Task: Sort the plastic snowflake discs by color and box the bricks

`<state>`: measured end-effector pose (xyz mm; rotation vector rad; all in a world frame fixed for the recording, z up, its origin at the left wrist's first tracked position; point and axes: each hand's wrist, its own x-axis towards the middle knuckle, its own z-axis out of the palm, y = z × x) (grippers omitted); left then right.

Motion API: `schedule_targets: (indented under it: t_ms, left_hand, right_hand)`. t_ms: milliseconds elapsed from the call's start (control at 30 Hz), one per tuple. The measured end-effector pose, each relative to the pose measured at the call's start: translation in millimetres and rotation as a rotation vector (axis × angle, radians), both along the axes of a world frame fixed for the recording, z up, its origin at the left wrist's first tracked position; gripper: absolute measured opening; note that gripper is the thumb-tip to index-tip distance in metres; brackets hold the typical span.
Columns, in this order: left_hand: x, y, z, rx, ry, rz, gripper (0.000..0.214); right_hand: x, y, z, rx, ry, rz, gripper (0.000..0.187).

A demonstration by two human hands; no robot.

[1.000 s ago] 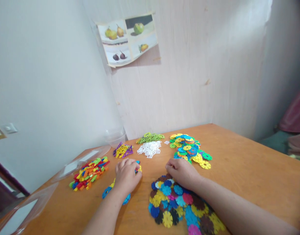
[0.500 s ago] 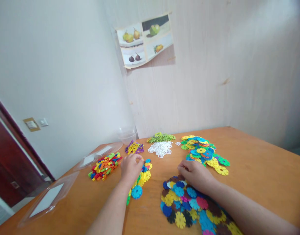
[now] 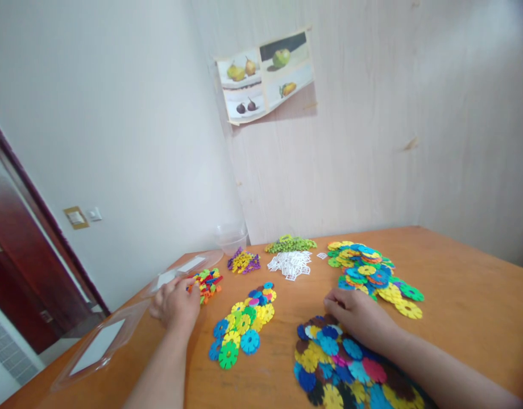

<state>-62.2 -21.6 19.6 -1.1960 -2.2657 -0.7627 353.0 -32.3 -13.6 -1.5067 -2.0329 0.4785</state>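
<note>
My left hand point(image 3: 176, 304) is over the left edge of a pile of small coloured plastic building blocks point(image 3: 208, 284) and partly covers it. Its fingers bend downward with the thumb apart; no held piece shows. My right hand point(image 3: 364, 317) is curled closed at the far edge of a large pile of notched flower-shaped discs point(image 3: 330, 346), in blue, yellow, brown and black. Whatever its fingers hold, if anything, is hidden. Between the hands lies a smaller group of flower discs point(image 3: 243, 325), mostly yellow, green and blue.
Farther back are purple and yellow pieces point(image 3: 243, 261), white square frames point(image 3: 290, 264), green pieces point(image 3: 289, 244) and another flower-disc pile point(image 3: 368, 270). A clear plastic tub point(image 3: 231, 238) stands by the wall. Clear lids with white labels point(image 3: 97, 346) lie along the table's left side.
My left hand has moved left from the smaller disc group to the building blocks, uncovering the discs. My right hand stays by the large disc pile. The view has shifted slightly left.
</note>
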Motion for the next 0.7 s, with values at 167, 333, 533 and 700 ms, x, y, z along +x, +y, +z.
schedule_targets:
  t_ms: [167, 333, 533, 700]
  left_hand:
    - [-2.3, 1.7, -6.1, -0.035, -0.02, -0.025, 0.028]
    - [-2.4, 4.5, -10.5, -0.05, -0.016, -0.048, 0.026]
    - [-7.2, 3.0, -11.7, -0.059, -0.037, -0.03, 0.025]
    - [-2.0, 1.7, -9.0, -0.075, -0.017, -0.054, 0.027]
  right_hand:
    - [0.5, 1.2, -2.7, -0.004, -0.001, 0.011, 0.03]
    - [1.4, 0.9, -1.0, -0.013, 0.0, 0.018, 0.031]
    - [1.1, 0.2, -0.3, -0.011, -0.008, 0.021, 0.032]
    - [1.6, 0.1, -1.3, 0.004, -0.011, -0.001, 0.031]
